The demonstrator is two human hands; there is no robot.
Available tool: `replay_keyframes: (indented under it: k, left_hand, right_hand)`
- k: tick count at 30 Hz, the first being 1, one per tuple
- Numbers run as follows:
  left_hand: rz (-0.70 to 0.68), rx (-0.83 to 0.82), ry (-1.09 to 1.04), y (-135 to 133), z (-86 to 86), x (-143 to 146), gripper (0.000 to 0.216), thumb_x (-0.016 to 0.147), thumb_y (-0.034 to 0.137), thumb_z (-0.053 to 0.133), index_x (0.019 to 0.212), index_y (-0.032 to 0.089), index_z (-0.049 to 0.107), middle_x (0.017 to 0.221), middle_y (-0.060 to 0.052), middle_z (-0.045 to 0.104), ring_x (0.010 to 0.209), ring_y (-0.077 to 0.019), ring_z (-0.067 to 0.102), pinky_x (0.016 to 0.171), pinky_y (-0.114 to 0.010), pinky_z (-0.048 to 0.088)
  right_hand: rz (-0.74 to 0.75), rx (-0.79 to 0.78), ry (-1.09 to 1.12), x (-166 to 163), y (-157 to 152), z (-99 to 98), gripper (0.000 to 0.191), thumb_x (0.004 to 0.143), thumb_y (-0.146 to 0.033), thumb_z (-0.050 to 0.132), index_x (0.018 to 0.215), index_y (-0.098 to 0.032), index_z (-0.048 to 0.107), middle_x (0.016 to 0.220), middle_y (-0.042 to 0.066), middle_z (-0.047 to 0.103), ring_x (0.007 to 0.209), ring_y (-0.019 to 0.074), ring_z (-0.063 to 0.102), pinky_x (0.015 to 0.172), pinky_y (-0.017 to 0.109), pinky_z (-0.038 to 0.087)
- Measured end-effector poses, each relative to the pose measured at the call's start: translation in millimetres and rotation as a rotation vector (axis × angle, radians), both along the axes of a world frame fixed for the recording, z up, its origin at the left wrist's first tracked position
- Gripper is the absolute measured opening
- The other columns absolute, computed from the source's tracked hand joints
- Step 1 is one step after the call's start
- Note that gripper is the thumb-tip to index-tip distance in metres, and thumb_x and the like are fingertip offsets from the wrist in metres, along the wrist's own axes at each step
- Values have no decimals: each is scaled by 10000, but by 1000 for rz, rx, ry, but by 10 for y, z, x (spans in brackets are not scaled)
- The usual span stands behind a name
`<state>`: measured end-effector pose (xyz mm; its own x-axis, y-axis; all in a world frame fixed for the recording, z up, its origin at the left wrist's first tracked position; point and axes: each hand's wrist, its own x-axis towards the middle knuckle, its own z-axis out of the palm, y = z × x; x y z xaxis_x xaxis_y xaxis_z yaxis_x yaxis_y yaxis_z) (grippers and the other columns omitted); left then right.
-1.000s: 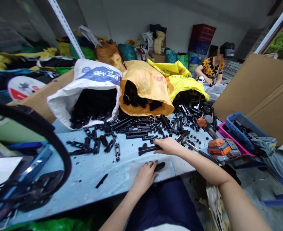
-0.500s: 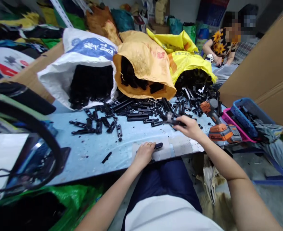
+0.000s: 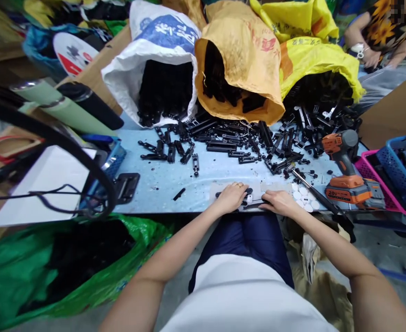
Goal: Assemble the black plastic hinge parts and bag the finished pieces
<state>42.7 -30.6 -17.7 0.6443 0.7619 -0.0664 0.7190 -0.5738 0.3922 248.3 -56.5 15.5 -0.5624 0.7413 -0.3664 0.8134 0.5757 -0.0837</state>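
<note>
My left hand [image 3: 231, 197] rests on a short black plastic part [image 3: 247, 190] at the near edge of the pale blue table [image 3: 161, 184], its fingers curled over it. My right hand [image 3: 279, 202] is closed on a long black plastic bar [image 3: 254, 203] that lies right beside that part. Both hands meet on a whitish mat [image 3: 258, 186] in front of my lap. Beyond them, several loose black plastic parts [image 3: 230, 143] are scattered across the table.
Three open sacks, white [image 3: 154, 50], orange [image 3: 247, 55] and yellow [image 3: 316, 55], spill black parts at the back. An orange cordless drill [image 3: 344, 170] and pink and blue baskets [image 3: 392, 170] stand at right. A green bag [image 3: 33, 272] lies at lower left. Another person [image 3: 379, 32] sits far right.
My right hand picked a long black bar from the pile and brought it back to the mat beside my left hand. The view tilted downward.
</note>
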Motion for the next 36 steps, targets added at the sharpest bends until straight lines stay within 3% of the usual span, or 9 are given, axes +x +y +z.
replay_keyframes:
  k: [5, 9, 18, 26, 36]
  left_hand:
    - [1, -12, 27, -11, 71, 65, 357, 871, 396, 412, 1134, 168, 491, 1049, -104, 580, 996, -249, 534, 847, -388, 432]
    - [31, -20, -21, -47, 66, 74, 568, 719, 578, 564, 1077, 145, 480, 999, -118, 587, 934, -278, 562, 801, -400, 453]
    - [63, 92, -251, -87, -74, -34, 538, 701, 514, 603, 1081, 177, 422, 1008, -98, 584, 947, -252, 579, 781, -366, 480]
    - [68, 62, -269, -65, -95, -96, 557, 678, 503, 635, 1095, 195, 431, 1045, -84, 572, 991, -247, 567, 809, -361, 470]
    - [74, 17, -255, -3, -64, -104, 568, 655, 473, 673, 1082, 180, 440, 1039, -82, 581, 969, -243, 582, 805, -348, 466]
  right_hand:
    - [-56, 33, -10, 25, -22, -53, 354, 898, -466, 402, 937, -160, 577, 870, 60, 613, 729, 152, 589, 515, 242, 253]
    - [-22, 122, -31, 13, -31, 17, 357, 913, -450, 372, 925, -160, 579, 846, 65, 609, 738, 157, 578, 529, 250, 255]
    - [103, 336, -62, -125, -95, 267, 274, 929, -341, 365, 897, -165, 572, 791, 74, 602, 709, 167, 535, 595, 282, 259]
    - [66, 306, -48, -245, -167, 353, 275, 929, -273, 344, 884, -137, 579, 784, 108, 603, 726, 194, 543, 596, 300, 259]
    - [178, 280, -147, -238, -37, 426, 317, 941, -320, 325, 920, -129, 578, 796, 107, 611, 702, 187, 562, 580, 286, 270]
